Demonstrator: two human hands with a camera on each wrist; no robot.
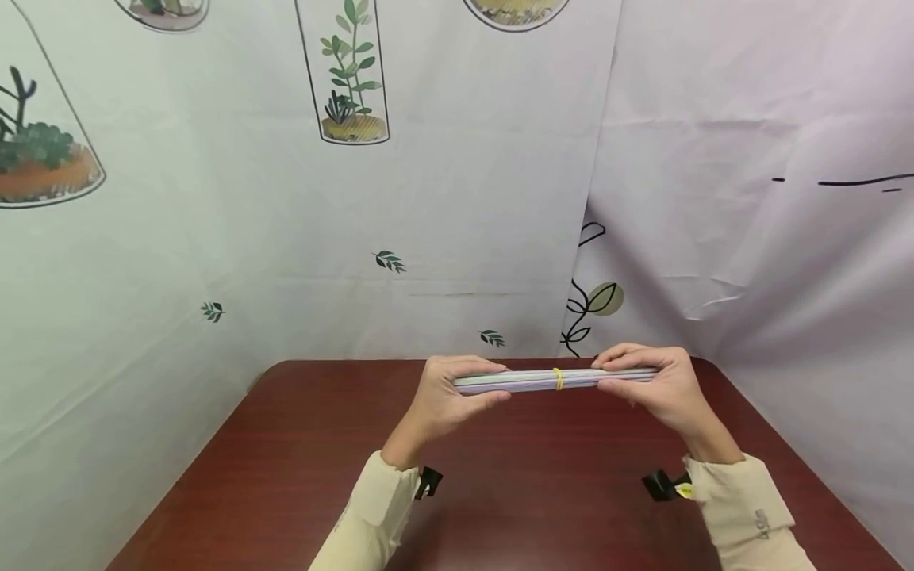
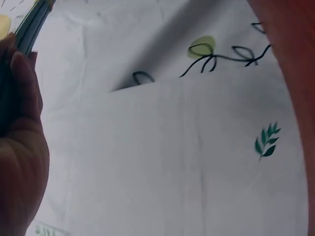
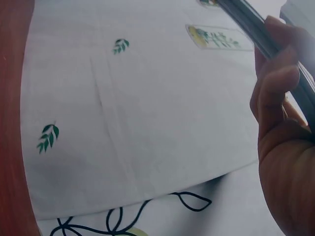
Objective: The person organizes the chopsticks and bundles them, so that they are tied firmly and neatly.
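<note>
A thin, flat bundle of pale, layered strips or sheets (image 1: 531,381) is held level above the table, its edge toward me in the head view. Round its middle runs a yellow rubber band (image 1: 559,379). My left hand (image 1: 451,392) grips the left end, thumb below and fingers above. At the other end, my right hand (image 1: 670,387) pinches the bundle the same way. In the left wrist view, the left hand (image 2: 23,147) holds the dark-looking bundle (image 2: 34,24) at the edge. The right wrist view has the right hand's (image 3: 288,142) fingers curled about the bundle (image 3: 252,27).
Beneath the hands is a dark red-brown table (image 1: 543,468). White cloth (image 1: 457,214) printed with plants and jars hangs behind it and at both sides. Small black devices (image 1: 428,482) sit at both wrists, by the cream sleeves (image 1: 378,507).
</note>
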